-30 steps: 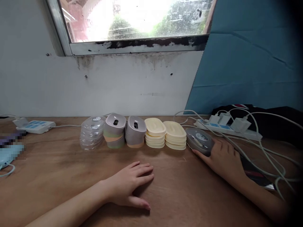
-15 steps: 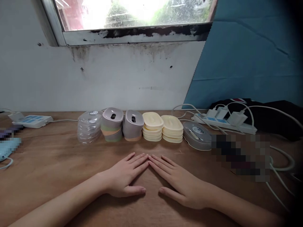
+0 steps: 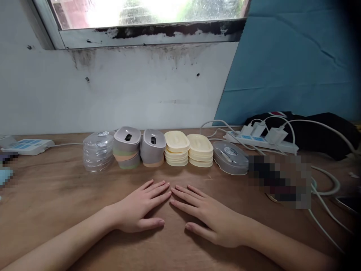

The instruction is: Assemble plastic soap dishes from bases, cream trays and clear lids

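My left hand [image 3: 139,207] and my right hand [image 3: 205,216] lie flat, palms down, on the wooden table [image 3: 56,203], fingertips almost touching. Both hold nothing, fingers stretched out. Beyond them a row stands along the wall: a stack of clear lids [image 3: 97,151], two stacks of grey soap-box bodies [image 3: 126,146] [image 3: 152,148], two stacks of cream trays [image 3: 176,148] [image 3: 200,150], and a single grey closed box [image 3: 230,163] at the right end.
A white power strip with chargers [image 3: 261,140] and loose white cables [image 3: 324,180] lie at the right, by dark cloth [image 3: 324,131]. Another power strip [image 3: 26,146] sits at the far left. A blurred patch [image 3: 279,180] covers something right of the box.
My right hand left the grey box at the right and came to rest flat beside my left hand. The view has tilted down and shifted slightly.
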### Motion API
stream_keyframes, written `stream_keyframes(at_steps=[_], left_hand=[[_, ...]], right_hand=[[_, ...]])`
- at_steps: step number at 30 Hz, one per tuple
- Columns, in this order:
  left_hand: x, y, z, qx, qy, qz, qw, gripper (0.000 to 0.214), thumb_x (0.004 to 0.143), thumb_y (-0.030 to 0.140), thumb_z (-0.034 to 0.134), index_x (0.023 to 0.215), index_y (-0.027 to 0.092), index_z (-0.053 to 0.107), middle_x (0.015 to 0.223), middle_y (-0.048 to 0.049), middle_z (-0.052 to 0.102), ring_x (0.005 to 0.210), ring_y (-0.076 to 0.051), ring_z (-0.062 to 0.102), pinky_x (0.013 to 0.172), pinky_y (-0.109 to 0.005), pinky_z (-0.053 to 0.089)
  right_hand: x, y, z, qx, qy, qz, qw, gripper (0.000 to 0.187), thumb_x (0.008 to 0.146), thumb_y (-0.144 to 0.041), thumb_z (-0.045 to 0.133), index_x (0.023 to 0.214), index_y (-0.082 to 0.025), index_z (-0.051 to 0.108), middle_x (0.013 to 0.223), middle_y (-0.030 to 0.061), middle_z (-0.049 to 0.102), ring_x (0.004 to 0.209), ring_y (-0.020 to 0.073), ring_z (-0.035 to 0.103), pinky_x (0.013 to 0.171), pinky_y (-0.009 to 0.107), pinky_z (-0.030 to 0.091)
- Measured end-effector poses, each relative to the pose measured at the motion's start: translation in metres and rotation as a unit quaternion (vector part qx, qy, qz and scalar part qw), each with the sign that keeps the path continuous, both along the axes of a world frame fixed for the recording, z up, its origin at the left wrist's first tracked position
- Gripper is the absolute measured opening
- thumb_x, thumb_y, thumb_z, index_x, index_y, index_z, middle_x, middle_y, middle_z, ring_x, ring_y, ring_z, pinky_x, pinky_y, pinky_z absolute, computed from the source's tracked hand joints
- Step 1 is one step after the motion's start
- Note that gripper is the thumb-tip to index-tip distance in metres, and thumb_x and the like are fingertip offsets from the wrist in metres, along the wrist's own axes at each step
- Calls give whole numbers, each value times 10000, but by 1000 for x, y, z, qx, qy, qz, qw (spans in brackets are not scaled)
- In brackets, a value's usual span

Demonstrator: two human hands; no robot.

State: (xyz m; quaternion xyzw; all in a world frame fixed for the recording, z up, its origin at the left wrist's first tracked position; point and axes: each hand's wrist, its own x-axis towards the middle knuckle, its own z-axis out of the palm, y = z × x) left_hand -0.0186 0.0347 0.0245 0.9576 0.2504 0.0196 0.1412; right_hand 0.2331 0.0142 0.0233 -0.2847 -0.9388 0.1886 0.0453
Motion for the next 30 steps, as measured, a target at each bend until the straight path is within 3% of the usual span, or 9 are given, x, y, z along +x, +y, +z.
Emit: stream_keyframes(at_steps=[8,19,22,25,28,30], left_hand=[[2,1,1,4,17,3,1000,683,870,477,427,1413,136,191,1473,-110,135,1363,-233,113,1108,-449,97],[0,-1,-1,6,7,4,1000,675,867,476,432,1417,170,186,1473,-102,151,1361,-236,131,1105,-453,112],[1,0,-3,8,-9,9,1000,645,870,457,440,1411,189,212,1470,-98,178,1355,-241,163,1102,-452,128],[1,-1,-4,9,-16,17,1000,627,869,450,445,1402,187,244,1465,-106,200,1348,-256,186,1094,-465,147],[0,-1,-3,10,-17,19,1000,628,864,450,453,1398,186,255,1463,-110,210,1346,-265,190,1089,-475,155],[0,-1,-3,14,-16,19,1000,621,867,448,447,1396,183,260,1461,-113,217,1347,-259,188,1088,-474,153]], right_hand=[[-1,-1,-1,2,-3,-6,1000,524,904,-368,400,1393,-223,279,1481,81,178,1361,230,124,1101,473,108],[-1,-2,-1,39,-1,-2,999,500,903,-370,397,1375,-223,320,1468,86,249,1352,233,179,1091,475,164],[-2,0,-4,92,27,-20,995,395,890,-305,421,1269,-199,458,1347,99,444,1250,228,374,1025,426,316],[-2,14,-6,194,64,-79,976,260,878,-254,426,1084,-176,563,1094,107,589,1036,223,518,892,386,424],[-2,44,1,326,87,-175,925,267,869,-249,434,1087,-145,546,1092,128,571,1053,247,486,910,395,398],[-3,68,9,353,90,-218,905,308,884,-239,404,1142,-109,512,1167,160,528,1120,280,426,945,446,346]])
